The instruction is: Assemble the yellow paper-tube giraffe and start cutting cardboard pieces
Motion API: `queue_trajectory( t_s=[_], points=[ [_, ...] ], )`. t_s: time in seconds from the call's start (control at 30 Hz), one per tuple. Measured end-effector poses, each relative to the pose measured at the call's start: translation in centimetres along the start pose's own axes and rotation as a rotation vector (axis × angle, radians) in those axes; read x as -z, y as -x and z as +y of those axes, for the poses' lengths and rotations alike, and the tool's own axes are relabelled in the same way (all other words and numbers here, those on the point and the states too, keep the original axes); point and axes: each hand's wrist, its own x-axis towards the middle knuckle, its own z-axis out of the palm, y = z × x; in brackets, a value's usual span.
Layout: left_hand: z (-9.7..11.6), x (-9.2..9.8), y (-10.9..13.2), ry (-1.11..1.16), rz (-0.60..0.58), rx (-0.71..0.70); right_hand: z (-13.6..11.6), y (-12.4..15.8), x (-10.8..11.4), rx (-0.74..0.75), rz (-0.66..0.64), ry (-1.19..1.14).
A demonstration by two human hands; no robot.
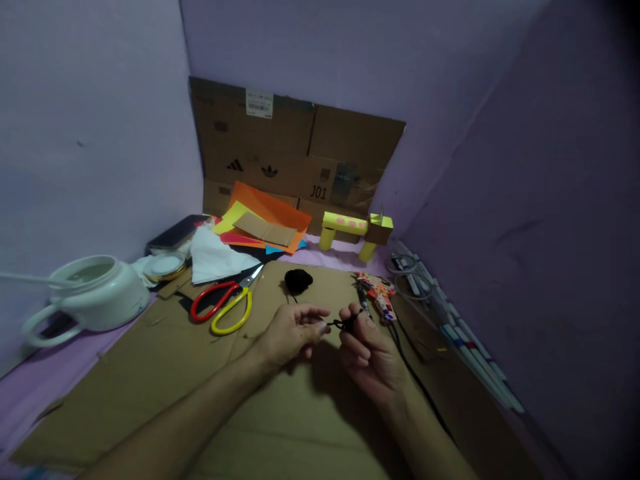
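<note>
My left hand [293, 337] is closed in a pinch on a strand of black yarn [336, 324]. The strand runs across to my right hand [373, 357], whose thumb and fingers close on a small dark looped bundle of it. The bundle's details are too dark to make out. Just beyond my left hand, a black ball of yarn [299, 281] lies on the cardboard sheet [240, 413], with a strand trailing from it towards the hand. Scissors [235, 297] with one red and one yellow handle rest to the left, blades pointing away.
At left stand a white mug-like pot [113, 300] and a round lidded container [165, 265]. Coloured paper [270, 210] lies at the back beside a yellow paper animal figure [345, 225]. A glue gun [380, 293] with patterned covering and paper rolls [475, 353] lie right.
</note>
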Motion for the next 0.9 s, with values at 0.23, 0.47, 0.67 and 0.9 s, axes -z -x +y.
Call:
queue_trajectory(
  t_s=[0.23,0.47,0.67,0.9],
  points=[
    [-0.2,-0.4,0.2,-0.073,0.058,0.038,0.2,-0.1,0.3,0.006,-0.02,-0.052],
    [-0.7,0.6,-0.3,-0.182,0.12,-0.008,-0.4,0.1,0.5,0.039,0.022,0.007],
    [0.5,1.0,0.6,-0.465,0.318,-0.381,-0.1,0.0,0.3,0.098,0.061,0.393],
    [1.4,1.1,1.4,-0.322,0.057,-0.45,1.1,0.0,0.4,0.0,-0.061,0.451]
  ],
)
